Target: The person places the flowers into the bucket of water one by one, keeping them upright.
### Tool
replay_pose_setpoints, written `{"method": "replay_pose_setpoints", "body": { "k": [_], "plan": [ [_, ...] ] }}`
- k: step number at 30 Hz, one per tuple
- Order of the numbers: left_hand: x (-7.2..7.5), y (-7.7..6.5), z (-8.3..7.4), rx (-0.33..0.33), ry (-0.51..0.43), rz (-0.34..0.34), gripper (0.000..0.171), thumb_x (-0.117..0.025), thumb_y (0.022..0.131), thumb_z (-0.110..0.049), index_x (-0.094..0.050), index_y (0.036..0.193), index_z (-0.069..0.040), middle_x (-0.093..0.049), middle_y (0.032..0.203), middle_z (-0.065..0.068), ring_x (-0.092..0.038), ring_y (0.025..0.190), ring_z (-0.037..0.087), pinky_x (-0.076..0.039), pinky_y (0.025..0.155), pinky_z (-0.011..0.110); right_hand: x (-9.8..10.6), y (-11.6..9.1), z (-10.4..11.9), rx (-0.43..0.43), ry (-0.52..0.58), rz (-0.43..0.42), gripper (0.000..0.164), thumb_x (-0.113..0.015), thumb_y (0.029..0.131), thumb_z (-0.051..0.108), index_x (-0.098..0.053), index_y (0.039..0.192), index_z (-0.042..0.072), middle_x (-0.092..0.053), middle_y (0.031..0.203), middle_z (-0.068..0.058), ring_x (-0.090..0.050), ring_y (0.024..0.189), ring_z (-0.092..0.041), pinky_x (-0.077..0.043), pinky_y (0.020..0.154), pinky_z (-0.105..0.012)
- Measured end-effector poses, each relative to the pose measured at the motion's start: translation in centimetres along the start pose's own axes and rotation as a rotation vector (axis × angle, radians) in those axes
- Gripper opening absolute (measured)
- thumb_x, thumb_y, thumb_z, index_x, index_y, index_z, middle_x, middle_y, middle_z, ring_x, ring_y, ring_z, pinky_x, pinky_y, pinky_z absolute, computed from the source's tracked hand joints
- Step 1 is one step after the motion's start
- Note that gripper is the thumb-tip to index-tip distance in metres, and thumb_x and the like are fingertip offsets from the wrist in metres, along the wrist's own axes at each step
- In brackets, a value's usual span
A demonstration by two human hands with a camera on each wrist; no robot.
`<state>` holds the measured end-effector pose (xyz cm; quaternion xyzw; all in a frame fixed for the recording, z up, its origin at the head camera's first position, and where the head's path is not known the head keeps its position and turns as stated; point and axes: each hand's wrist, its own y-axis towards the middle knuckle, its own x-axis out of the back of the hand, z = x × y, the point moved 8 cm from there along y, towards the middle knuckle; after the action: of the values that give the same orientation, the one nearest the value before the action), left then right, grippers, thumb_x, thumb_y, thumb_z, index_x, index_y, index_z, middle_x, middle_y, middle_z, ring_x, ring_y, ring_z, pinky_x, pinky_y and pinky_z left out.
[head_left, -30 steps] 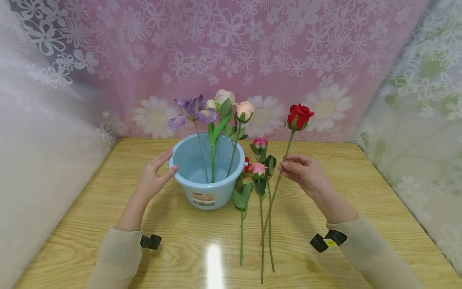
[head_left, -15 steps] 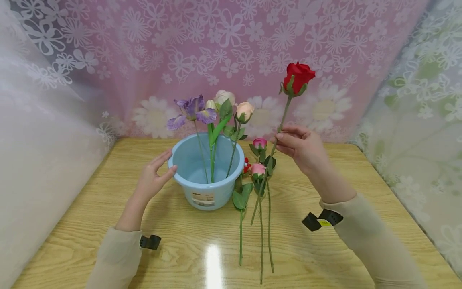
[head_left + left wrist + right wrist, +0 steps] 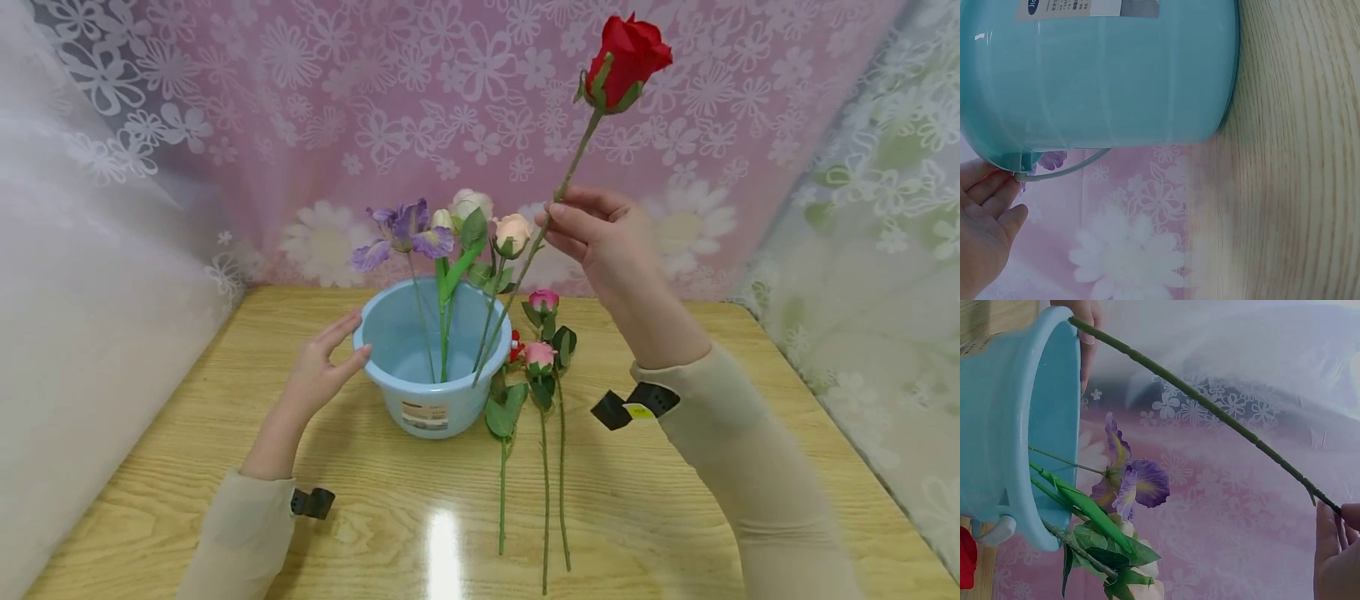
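Nearest me, on the table (image 3: 637, 533), two bare stems (image 3: 546, 500) run toward me from a pink rose (image 3: 539, 354) and a magenta rose (image 3: 543, 300), just right of the bucket (image 3: 468, 406); a shorter green stem (image 3: 502, 492) lies to their left. A little farther, my left hand (image 3: 318, 367) touches the bucket's left rim with fingers fairly straight, not curled round anything.

What counts most is how the red rose (image 3: 628, 65) slants against the bucket. Its tail end is left of my right hand (image 3: 592, 229) and nearer to me, at the near right part of the bucket's mouth; I cannot tell whether the tip is below the rim or just above it. From there its long axis climbs to the far right, tilted well off upright. My right hand is the nearer one, pinching the rose partway up between thumb and fingers; my left is across the mouth.

The rose has a full, deep red bloom with green sepals beneath, on a thin, knobbly green stalk with a small spur below my grip.

Toward the far side, a purple iris (image 3: 411, 225), a white bloom (image 3: 472, 202) and a peach rose (image 3: 513, 235) stand in the bucket, before the pink curtain (image 3: 300, 150).
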<state>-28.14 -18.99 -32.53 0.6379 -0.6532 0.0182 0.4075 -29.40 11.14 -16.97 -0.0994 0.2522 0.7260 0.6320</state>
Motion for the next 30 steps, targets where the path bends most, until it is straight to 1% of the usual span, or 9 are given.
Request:
{"method": "replay_pose_setpoints", "body": {
  "k": [4,8,12,15,18,21,23,25,30],
  "plan": [
    [0.0,0.0,0.1,-0.007,-0.004,-0.001,0.052,-0.062,0.083,-0.022,-0.046,0.127,0.002,-0.04,0.132,0.018,-0.033,0.122,0.035,-0.029,0.095,0.053,-0.9,0.9,-0.2,0.046,0.003,-0.022,0.007,-0.062,0.077,-0.007,-0.063,0.082,-0.003,-0.062,0.078,-0.013,-0.063,0.07,-0.023,-0.052,0.069,-0.028],
    [0.2,-0.1,0.1,-0.016,-0.001,-0.009,0.052,-0.062,0.083,-0.021,-0.046,0.127,0.002,-0.04,0.132,0.019,-0.034,0.122,0.035,-0.029,0.095,0.053,-1.4,1.6,-1.3,0.072,-0.009,-0.048,0.008,-0.061,0.077,-0.009,-0.063,0.081,-0.002,-0.062,0.077,-0.013,-0.064,0.07,-0.022,-0.051,0.07,-0.03],
    [0.2,-0.1,0.0,-0.01,0.013,-0.009,0.052,-0.062,0.083,-0.023,-0.046,0.127,0.001,-0.041,0.132,0.018,-0.034,0.122,0.035,-0.03,0.095,0.053,-1.5,2.1,-2.8,0.086,-0.085,-0.058,0.007,-0.063,0.077,-0.007,-0.062,0.082,-0.002,-0.062,0.081,-0.014,-0.063,0.075,-0.022,-0.05,0.075,-0.032],
    [0.1,0.0,-0.1,-0.009,0.018,-0.005,0.053,-0.062,0.083,-0.024,-0.046,0.127,0.001,-0.041,0.132,0.017,-0.034,0.122,0.035,-0.03,0.095,0.053,-1.3,2.2,-4.2,0.076,-0.141,-0.035,0.008,-0.063,0.078,-0.005,-0.061,0.085,-0.003,-0.062,0.083,-0.013,-0.063,0.077,-0.022,-0.05,0.075,-0.031],
    [0.1,0.0,0.0,-0.013,0.02,-0.006,0.052,-0.062,0.083,-0.023,-0.046,0.127,0.002,-0.041,0.131,0.017,-0.034,0.121,0.035,-0.03,0.095,0.052,-1.3,2.3,-5.8,0.064,-0.176,0.002,0.012,-0.06,0.079,-0.007,-0.058,0.091,-0.007,-0.062,0.081,-0.011,-0.064,0.075,-0.019,-0.05,0.075,-0.032],
    [0.1,0.0,0.0,-0.014,0.021,-0.009,0.053,-0.062,0.083,-0.023,-0.047,0.126,0.002,-0.042,0.131,0.017,-0.035,0.121,0.035,-0.03,0.095,0.052,-1.2,2.2,-7.5,0.039,-0.223,0.025,0.021,-0.058,0.08,-0.008,-0.053,0.1,-0.015,-0.062,0.078,-0.007,-0.064,0.071,-0.015,-0.049,0.077,-0.035],
    [0.1,0.0,0.1,-0.017,0.026,-0.011,0.053,-0.062,0.083,-0.023,-0.047,0.126,0.002,-0.042,0.131,0.017,-0.035,0.121,0.035,-0.03,0.095,0.052,-1.2,2.1,-8.5,0.02,-0.267,0.025,0.026,-0.057,0.081,-0.007,-0.051,0.103,-0.018,-0.061,0.077,-0.005,-0.063,0.07,-0.013,-0.049,0.076,-0.035],
    [0.1,0.0,0.0,-0.021,0.027,-0.01,0.052,-0.062,0.083,-0.023,-0.047,0.126,0.002,-0.042,0.131,0.018,-0.035,0.121,0.034,-0.03,0.095,0.052,-1.1,2.0,-9.5,-0.007,-0.284,0.031,0.03,-0.057,0.081,-0.007,-0.048,0.107,-0.019,-0.061,0.077,-0.004,-0.063,0.07,-0.013,-0.049,0.076,-0.034],
    [0.1,-0.1,0.0,-0.02,0.022,-0.006,0.053,-0.062,0.083,-0.023,-0.046,0.126,0.003,-0.041,0.131,0.019,-0.035,0.121,0.035,-0.03,0.095,0.052,-1.2,1.8,-11.7,-0.05,-0.284,0.07,0.031,-0.058,0.08,-0.008,-0.048,0.107,-0.02,-0.062,0.077,-0.004,-0.063,0.071,-0.013,-0.051,0.073,-0.03]
  ]
}}
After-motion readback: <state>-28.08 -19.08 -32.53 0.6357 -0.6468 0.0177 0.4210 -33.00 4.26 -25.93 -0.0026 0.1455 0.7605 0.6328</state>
